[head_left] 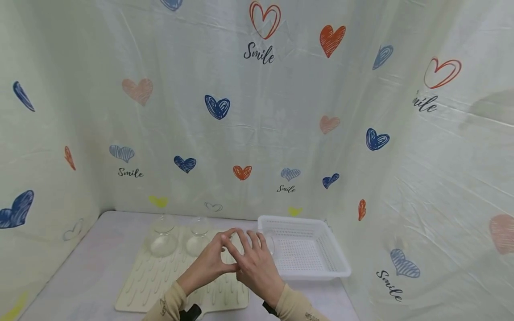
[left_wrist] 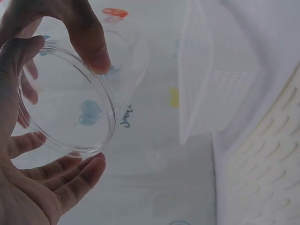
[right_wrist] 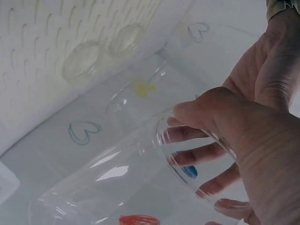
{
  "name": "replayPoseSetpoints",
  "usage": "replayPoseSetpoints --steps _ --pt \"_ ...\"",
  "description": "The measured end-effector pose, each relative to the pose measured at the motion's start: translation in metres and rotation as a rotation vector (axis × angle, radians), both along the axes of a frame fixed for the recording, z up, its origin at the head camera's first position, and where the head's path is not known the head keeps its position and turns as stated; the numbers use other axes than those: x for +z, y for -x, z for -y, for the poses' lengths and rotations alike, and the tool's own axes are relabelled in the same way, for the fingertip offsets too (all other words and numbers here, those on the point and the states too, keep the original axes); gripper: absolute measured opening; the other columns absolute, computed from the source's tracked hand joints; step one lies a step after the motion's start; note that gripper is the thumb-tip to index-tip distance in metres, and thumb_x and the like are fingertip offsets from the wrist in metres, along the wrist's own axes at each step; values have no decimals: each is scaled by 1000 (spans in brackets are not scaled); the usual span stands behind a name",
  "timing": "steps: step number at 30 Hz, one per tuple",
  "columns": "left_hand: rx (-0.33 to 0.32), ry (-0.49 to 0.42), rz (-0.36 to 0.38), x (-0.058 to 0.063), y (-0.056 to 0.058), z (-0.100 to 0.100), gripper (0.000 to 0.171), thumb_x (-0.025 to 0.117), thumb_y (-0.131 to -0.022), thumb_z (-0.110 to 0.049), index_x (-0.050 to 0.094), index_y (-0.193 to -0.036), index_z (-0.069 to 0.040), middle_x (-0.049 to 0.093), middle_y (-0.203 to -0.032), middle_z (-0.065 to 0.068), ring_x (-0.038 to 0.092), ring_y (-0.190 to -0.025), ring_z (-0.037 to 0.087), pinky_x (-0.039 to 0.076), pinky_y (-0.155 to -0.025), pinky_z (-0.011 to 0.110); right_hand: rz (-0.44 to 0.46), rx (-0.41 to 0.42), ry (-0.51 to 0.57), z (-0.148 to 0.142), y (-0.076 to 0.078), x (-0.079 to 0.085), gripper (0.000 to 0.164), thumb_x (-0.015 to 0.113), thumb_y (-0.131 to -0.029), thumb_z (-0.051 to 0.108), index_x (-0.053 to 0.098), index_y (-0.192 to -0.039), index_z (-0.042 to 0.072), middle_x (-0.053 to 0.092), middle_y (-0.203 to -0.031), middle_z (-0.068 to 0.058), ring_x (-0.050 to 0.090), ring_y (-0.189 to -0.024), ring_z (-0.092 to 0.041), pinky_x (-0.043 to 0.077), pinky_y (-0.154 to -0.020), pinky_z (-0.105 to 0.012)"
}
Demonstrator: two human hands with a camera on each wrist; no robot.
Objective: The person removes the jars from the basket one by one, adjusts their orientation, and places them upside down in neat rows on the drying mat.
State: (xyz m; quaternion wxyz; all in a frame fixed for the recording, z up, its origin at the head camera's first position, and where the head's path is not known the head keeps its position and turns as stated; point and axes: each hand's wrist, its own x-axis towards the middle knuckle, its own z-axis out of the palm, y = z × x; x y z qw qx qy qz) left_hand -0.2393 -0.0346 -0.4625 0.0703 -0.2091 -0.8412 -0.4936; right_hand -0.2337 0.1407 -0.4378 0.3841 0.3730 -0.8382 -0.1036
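Both hands are on a clear glass cup (right_wrist: 110, 171) with a round rim, held above the table. In the head view, the left hand (head_left: 209, 262) curves round its left side and the right hand (head_left: 259, 266) round its right. The left wrist view shows the rim (left_wrist: 111, 105) facing the camera, thumb and fingers spread along it. My right thumb lies over the rim in the right wrist view, with the fingers seen through the clear wall. Much of the cup is hidden by the hands in the head view.
A cream drying mat (head_left: 138, 290) with raised ridges lies on the table (head_left: 86, 267). Two clear glass vessels, one at left (head_left: 163, 243) and another (head_left: 196, 243) beside it, stand on its far part. A white perforated basket (head_left: 337, 263) sits at right. A heart-print curtain (head_left: 273, 133) surrounds the table.
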Motion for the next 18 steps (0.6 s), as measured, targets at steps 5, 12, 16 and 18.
replayPoseSetpoints --steps 5,12,16,18 --pt "54 23 7 0 1 7 89 82 -73 -43 37 -147 -20 48 -134 6 56 -114 25 53 -87 43 142 66 115 -10 0 9 115 81 -60 67 30 -152 21 45 -144 -12 48 -125 -30 45 -96 -50" --pt "87 13 24 4 1 20 91 82 -74 -43 34 -149 -23 46 -136 4 55 -113 27 52 -85 42 680 56 773 -37 9 24 89 66 -88 48 15 -156 19 29 -156 -13 36 -139 -35 39 -104 -58" --pt "88 5 37 3 -1 23 93 82 -73 -43 33 -149 -25 45 -137 2 55 -113 26 52 -86 41 1175 46 1181 -51 20 17 80 50 -98 48 3 -156 20 19 -157 -23 29 -140 -46 38 -105 -59" --pt "83 -5 44 2 -3 23 94 84 -72 -41 32 -149 -25 45 -136 1 55 -114 26 52 -86 42 1452 79 1314 -56 24 9 84 43 -97 57 -3 -155 18 13 -156 -30 24 -140 -51 39 -104 -60"
